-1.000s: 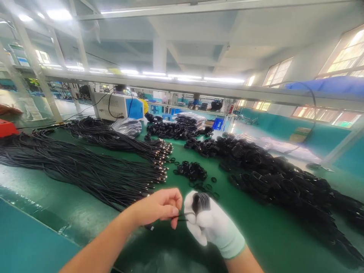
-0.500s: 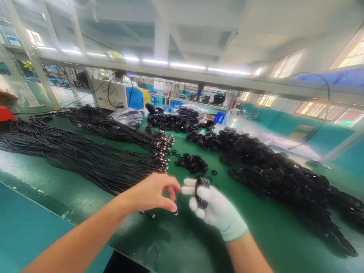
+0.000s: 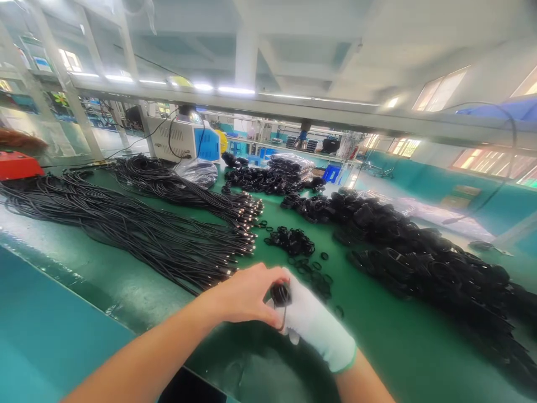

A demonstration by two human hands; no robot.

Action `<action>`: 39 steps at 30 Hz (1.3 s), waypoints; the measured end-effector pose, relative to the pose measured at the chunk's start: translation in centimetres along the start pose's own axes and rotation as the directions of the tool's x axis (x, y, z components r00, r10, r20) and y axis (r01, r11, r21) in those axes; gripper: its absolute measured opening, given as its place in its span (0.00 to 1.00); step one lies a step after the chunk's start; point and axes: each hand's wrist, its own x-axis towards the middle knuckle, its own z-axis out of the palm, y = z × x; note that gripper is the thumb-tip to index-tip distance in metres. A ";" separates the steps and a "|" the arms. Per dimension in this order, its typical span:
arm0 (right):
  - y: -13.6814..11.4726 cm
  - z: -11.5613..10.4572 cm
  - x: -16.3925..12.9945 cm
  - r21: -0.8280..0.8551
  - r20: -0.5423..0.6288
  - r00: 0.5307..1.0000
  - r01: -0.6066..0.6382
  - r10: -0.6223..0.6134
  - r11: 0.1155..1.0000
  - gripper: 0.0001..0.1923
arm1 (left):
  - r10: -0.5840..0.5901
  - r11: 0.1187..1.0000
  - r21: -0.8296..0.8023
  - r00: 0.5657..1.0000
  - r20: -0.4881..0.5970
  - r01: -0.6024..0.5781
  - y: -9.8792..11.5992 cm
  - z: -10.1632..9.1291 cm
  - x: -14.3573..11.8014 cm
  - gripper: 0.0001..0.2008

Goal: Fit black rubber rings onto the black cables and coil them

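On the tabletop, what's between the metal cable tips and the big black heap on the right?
Head view: a small pile of black rings, plus a few loose rings near it, on green tabletop.

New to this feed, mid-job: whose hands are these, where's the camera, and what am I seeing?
No robot here: these are one person's own hands, seen by a camera worn on the head, looking forward and down. The left hand is bare; the right hand wears a white glove. The right seems to hold a small black bundle, with the left curved around it. On the green tabletop, long black cables stretch leftward, small black rings lie ahead, and a black heap runs along the right.
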 end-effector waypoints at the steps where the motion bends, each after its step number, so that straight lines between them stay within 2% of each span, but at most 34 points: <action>1: 0.1 0.2 0.0 -0.082 -0.054 0.998 0.030 -0.034 0.996 0.42 | -0.017 0.998 0.061 1.000 0.006 0.016 0.1 0.1 0.2 0.29; 3: 0.0 0.5 -0.2 -0.237 -0.150 0.983 0.067 -0.104 0.969 0.41 | -0.057 0.984 0.173 0.998 0.025 0.052 0.0 0.0 0.8 0.28; 5: -0.6 0.8 -0.5 -0.282 -0.173 0.976 0.082 -0.135 0.956 0.42 | -0.093 0.977 0.205 0.986 0.138 0.064 -0.5 -0.6 1.8 0.27; 7: -1.4 1.0 -0.8 -0.337 -0.197 0.965 0.096 -0.170 0.936 0.39 | -0.112 0.990 0.117 0.938 0.329 0.077 -1.2 -1.5 2.7 0.21; 9: -2.3 0.8 -1.2 -0.401 -0.242 0.941 0.125 -0.237 0.907 0.27 | -0.094 0.995 0.006 0.900 0.426 0.101 -1.7 -2.2 3.3 0.12; 11: -2.9 0.2 -1.7 -0.327 -0.192 0.949 0.177 -0.248 0.929 0.18 | -0.079 0.995 -0.032 0.925 0.372 0.098 -1.8 -2.2 3.3 0.10; 13: -3.2 -0.6 -2.2 -0.057 0.026 0.977 0.211 -0.210 0.976 0.19 | -0.079 0.996 -0.005 0.949 0.304 0.085 -1.6 -1.7 2.8 0.11; 15: -2.9 -1.4 -2.5 0.243 0.247 0.933 0.203 -0.263 0.949 0.23 | -0.106 0.993 -0.012 0.948 0.301 0.115 -1.2 -1.2 2.1 0.10; 16: -2.7 -1.7 -2.5 0.347 0.291 0.904 0.207 -0.315 0.915 0.24 | -0.123 0.987 -0.060 0.942 0.311 0.149 -0.9 -1.2 1.7 0.09; 18: -2.0 -1.9 -2.4 0.464 0.269 0.879 0.239 -0.393 0.853 0.23 | -0.127 0.936 -0.284 0.952 0.277 0.207 -0.4 -1.4 1.2 0.07; 20: -1.3 -1.8 -2.0 0.510 0.248 0.876 0.244 -0.413 0.825 0.23 | -0.113 0.806 -0.558 0.977 0.179 0.196 0.0 -1.8 0.9 0.07; 22: -0.8 -1.4 -1.6 0.534 0.258 0.870 0.235 -0.421 0.812 0.25 | -0.117 0.661 -0.735 0.989 0.094 0.148 0.2 -1.8 1.0 0.08; 25: -0.5 -1.0 -1.3 0.568 0.263 0.857 0.234 -0.444 0.789 0.26 | -0.116 0.517 -0.851 0.992 0.039 0.094 0.2 -1.1 1.3 0.09; 27: -0.6 -0.9 -1.3 0.572 0.244 0.863 0.239 -0.442 0.784 0.26 | -0.106 0.489 -0.872 0.994 -0.028 0.028 0.2 -0.5 1.5 0.10; 28: -0.7 -1.0 -1.3 0.569 0.234 0.868 0.244 -0.438 0.786 0.26 | -0.107 0.511 -0.860 0.992 -0.073 -0.008 0.2 -0.4 1.4 0.10; 30: -0.9 -1.1 -1.4 0.557 0.222 0.876 0.246 -0.427 0.794 0.27 | -0.116 0.650 -0.757 0.974 -0.194 -0.073 0.4 -0.5 1.2 0.10; 31: -0.9 -1.1 -1.4 0.549 0.226 0.881 0.238 -0.416 0.802 0.27 | -0.099 0.746 -0.658 0.961 -0.256 -0.098 0.6 -0.6 1.0 0.11; 33: -0.8 -1.1 -1.3 0.532 0.270 0.886 0.189 -0.377 0.825 0.25 | 0.015 0.900 -0.408 0.946 -0.323 -0.154 1.1 -0.9 0.9 0.15; 36: -0.4 -0.9 -1.0 0.553 0.338 0.882 0.096 -0.328 0.828 0.22 | 0.168 0.967 -0.129 0.927 -0.335 -0.221 1.8 -0.8 1.1 0.17; 39: -0.2 -0.5 -0.5 0.657 0.325 0.901 0.004 -0.288 0.754 0.30 | 0.125 0.990 0.000 0.896 -0.425 -0.138 1.8 -0.6 1.7 0.14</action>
